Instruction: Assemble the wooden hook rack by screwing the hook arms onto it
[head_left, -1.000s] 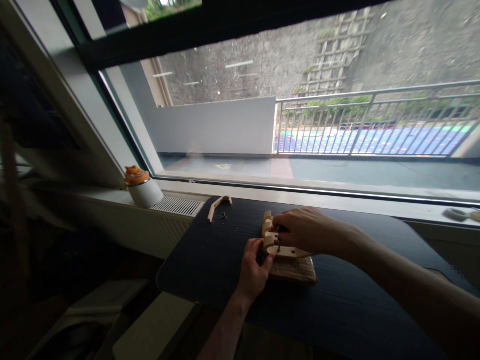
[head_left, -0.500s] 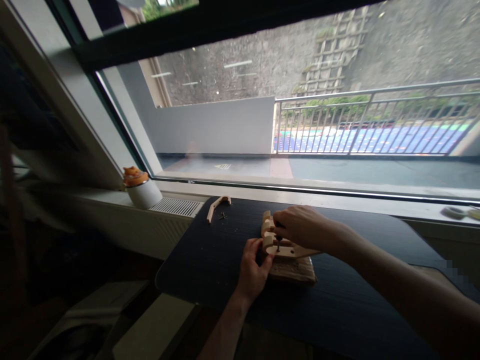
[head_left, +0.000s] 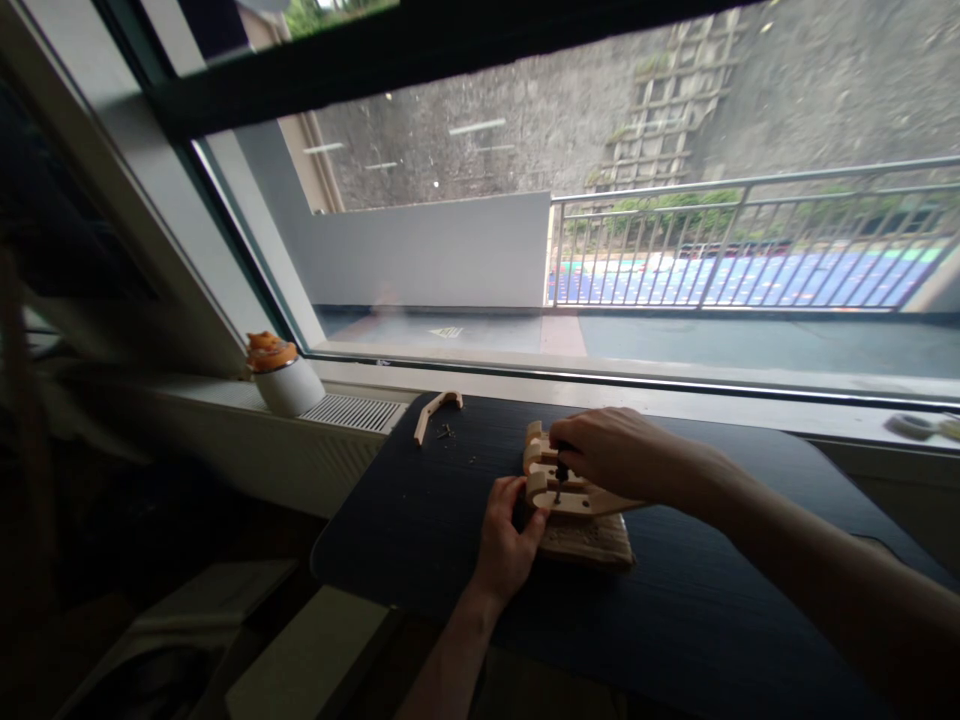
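Observation:
My right hand (head_left: pixel 600 448) is closed on a short dark screwdriver (head_left: pixel 562 470), its shaft pointing down at a pale wooden piece with curved hook ends (head_left: pixel 574 503). With thumb and fingers, my left hand (head_left: pixel 510 535) grips the near hooked end of that piece from the left. Beneath it lies a thick, rough wooden board (head_left: pixel 589 543). More hooked wooden parts run along behind, partly covered by my right hand. A loose hooked wooden piece (head_left: pixel 433 415) rests at the table's far left, beside a few small screws (head_left: pixel 445 431).
The dark table (head_left: pixel 420 530) has rounded corners and stands against the window sill. A white pot with an orange top (head_left: pixel 283 378) sits on the sill near a vent grille (head_left: pixel 352 411). A roll of tape (head_left: pixel 909 426) lies on the sill at right.
My right hand has shifted slightly to the right, and more of the screwdriver shows under it. My left hand stays in place on the wooden piece.

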